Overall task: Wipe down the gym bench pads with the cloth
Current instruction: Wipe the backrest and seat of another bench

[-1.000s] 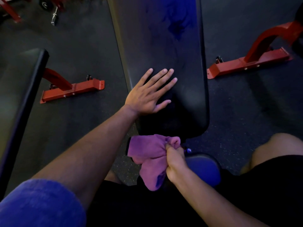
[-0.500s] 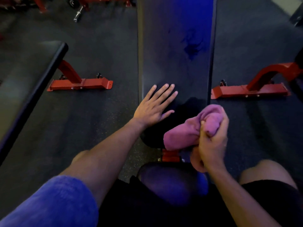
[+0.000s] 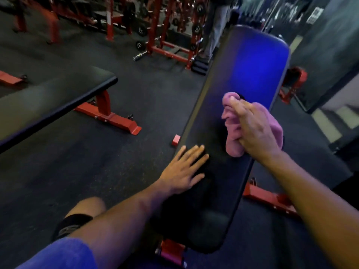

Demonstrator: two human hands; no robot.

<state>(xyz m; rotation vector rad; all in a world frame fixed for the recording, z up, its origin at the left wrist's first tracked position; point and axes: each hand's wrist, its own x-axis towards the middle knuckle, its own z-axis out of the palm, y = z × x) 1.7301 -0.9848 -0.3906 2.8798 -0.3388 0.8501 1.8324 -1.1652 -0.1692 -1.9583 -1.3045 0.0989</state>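
I see a dim gym, blue glare on the pad [image 3: 252,74] upper right, blurred racks [image 3: 165,26] along the top, wide-angle bending at the edges

- Dark speckled rubber floor [image 3: 97,162] spreads across the room.
- A second black bench [image 3: 58,98] on a red frame [image 3: 108,117] sits at nine o'clock.
- Red weight racks [image 3: 165,35] with plates line the far side at twelve o'clock.
- A small red block [image 3: 176,140] lies on the floor near centre.
- A dim wall [image 3: 330,45] stands at two o'clock.
- Blue light tints the scene.
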